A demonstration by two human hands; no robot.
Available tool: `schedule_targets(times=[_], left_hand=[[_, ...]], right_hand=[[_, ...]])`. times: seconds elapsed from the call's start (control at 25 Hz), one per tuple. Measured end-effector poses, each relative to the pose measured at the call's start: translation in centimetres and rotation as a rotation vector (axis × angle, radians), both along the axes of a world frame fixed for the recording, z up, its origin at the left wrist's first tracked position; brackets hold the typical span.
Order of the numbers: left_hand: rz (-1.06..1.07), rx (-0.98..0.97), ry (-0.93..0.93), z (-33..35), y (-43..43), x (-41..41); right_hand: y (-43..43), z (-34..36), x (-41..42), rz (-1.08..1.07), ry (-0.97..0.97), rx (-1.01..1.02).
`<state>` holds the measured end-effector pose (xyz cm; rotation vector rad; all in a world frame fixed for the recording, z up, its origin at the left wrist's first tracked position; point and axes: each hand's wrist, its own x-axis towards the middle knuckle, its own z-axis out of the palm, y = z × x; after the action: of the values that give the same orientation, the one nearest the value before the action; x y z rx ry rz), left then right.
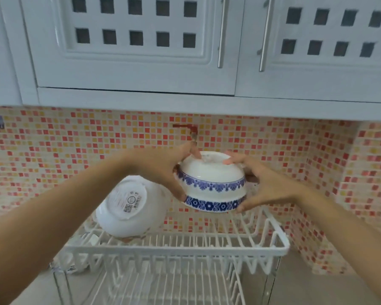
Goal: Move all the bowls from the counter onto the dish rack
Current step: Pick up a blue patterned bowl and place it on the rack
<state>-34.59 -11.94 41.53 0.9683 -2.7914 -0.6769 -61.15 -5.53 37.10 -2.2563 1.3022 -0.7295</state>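
Two white bowls with blue floral bands (211, 182) are stacked upside down and held in the air above the back of the white wire dish rack (176, 247). My left hand (163, 170) grips the stack's left side and my right hand (262, 183) grips its right side. A plain white bowl (128, 205) with a label on its base leans tilted on the rack's upper tier at the left, just left of the held stack.
The rack has a lower tier (163, 285) below the upper one. A mosaic tiled wall (75, 150) stands close behind, with a red hook (188, 128) above the bowls. White wall cabinets (141, 51) hang overhead. Grey counter (317, 287) lies to the rack's right.
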Motion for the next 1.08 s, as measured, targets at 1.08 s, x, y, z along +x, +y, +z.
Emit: schedule_targets(times=[1.08], left_hand=[[0.298,-0.182,-0.666,-4.6,-2.8,-8.4]], right_hand=[[-4.9,-3.1,1.8,-0.291,0.747,0.052]])
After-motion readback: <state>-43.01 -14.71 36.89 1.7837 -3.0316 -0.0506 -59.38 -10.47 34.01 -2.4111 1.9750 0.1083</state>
